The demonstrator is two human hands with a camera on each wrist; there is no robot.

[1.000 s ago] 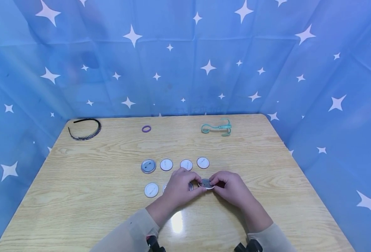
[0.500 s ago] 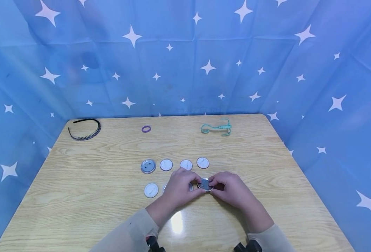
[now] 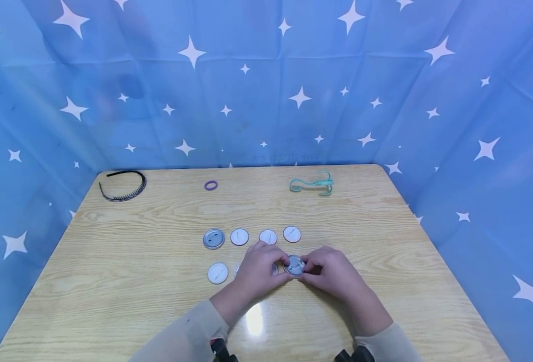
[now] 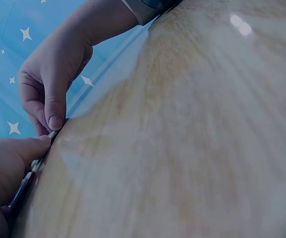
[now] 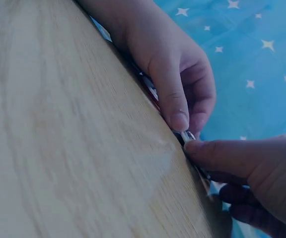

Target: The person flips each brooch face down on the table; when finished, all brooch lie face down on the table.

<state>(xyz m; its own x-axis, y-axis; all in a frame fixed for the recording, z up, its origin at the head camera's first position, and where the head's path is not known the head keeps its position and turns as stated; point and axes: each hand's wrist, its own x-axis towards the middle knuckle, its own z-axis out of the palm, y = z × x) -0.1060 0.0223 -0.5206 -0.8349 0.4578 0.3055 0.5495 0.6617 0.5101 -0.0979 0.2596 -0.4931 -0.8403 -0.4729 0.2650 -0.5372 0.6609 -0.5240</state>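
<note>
In the head view, a round pin-back button badge [image 3: 295,266] lies at the table's middle with its silver back facing up. My left hand [image 3: 261,269] pinches its left edge between thumb and forefinger, and my right hand [image 3: 331,271] does the same at the right edge. Both wrist views show the two thumbs meeting low at the badge's thin rim, close to the tabletop. Under my left hand, other badges are mostly hidden; the edge of one silver-backed badge [image 3: 275,269] peeks out beside the fingers.
Behind the hands runs a row of badges, one silver-backed [image 3: 214,239] and several white-backed [image 3: 239,237]. Another white badge [image 3: 218,273] lies to the left. Along the table's far edge are a black toothed headband [image 3: 123,197], a purple ring [image 3: 210,185] and a teal hook-shaped piece [image 3: 312,183].
The held badge has gone from tilted to flatter, and its silver back now shows more fully. My right thumb and fingers have shifted slightly left to its near edge; my left hand stays put.
</note>
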